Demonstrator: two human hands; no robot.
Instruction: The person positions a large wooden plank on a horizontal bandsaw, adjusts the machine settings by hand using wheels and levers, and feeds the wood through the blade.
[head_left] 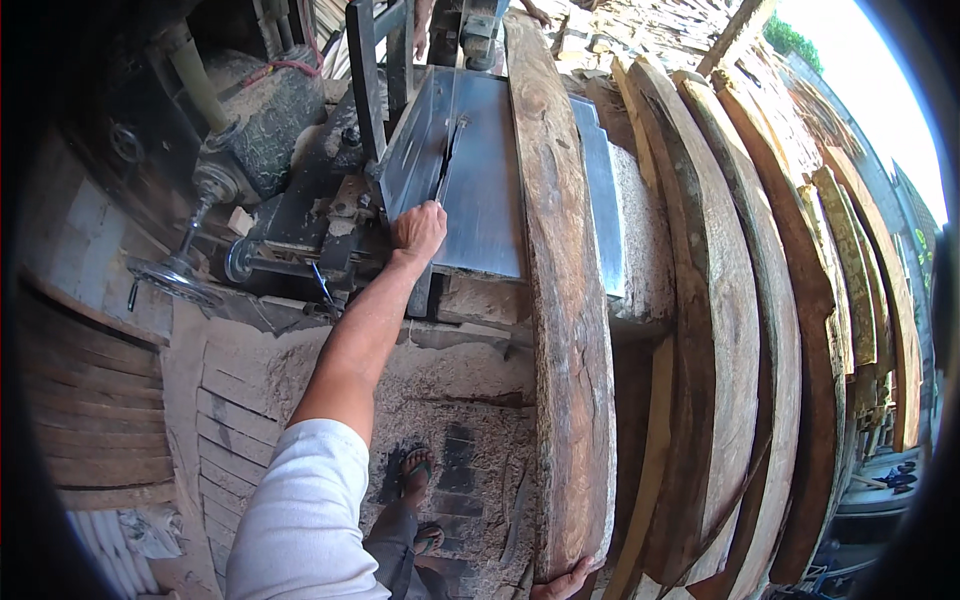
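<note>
My left hand (420, 230) is closed at the near edge of a smooth metal saw table (487, 170). It grips a thin stick (442, 185) that runs away from me along a dark line in the table top; its far part is hard to tell from that line. Beside it, a long rough-edged wooden plank (560, 250) lies across the right part of the table, its near end reaching toward me. Around that near end my right hand (565, 582) is curled, partly cut off by the lower edge of the view.
An upright dark fence frame (375, 90) and a handwheel (172, 282) stand left of the table. Several thick planks (720, 300) lean in a row on the right. Sawdust covers the floor (450, 375). Another person's hand (538, 12) shows beyond the table.
</note>
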